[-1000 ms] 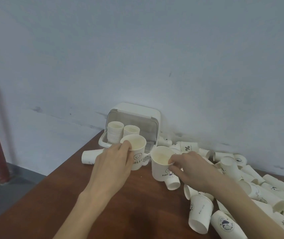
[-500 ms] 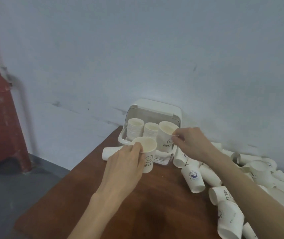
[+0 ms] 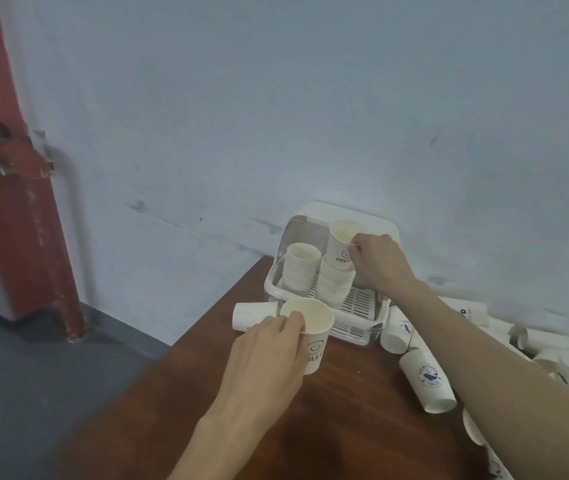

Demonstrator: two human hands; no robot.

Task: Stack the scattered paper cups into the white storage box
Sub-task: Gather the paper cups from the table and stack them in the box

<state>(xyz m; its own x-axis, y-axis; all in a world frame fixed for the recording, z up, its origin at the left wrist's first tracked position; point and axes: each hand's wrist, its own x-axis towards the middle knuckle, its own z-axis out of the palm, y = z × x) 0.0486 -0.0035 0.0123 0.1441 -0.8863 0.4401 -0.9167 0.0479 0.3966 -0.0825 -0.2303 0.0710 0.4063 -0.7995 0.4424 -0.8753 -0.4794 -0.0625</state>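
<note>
Nesting cups into the box, one cup per hand.

Head view: the right hand pinches the rim of a cup seated on the right stack inside the box; a second stack stands just left. The left hand pinches the rim of another upright cup in front of the box. Loose cups lie scattered to the right on the table. Judgement: cups are light and thin-walled and crush easily; grip at the rolled rim, the stiffest part, with light pressure.

Both hands pinch smiley cups over the storage box.
</note>
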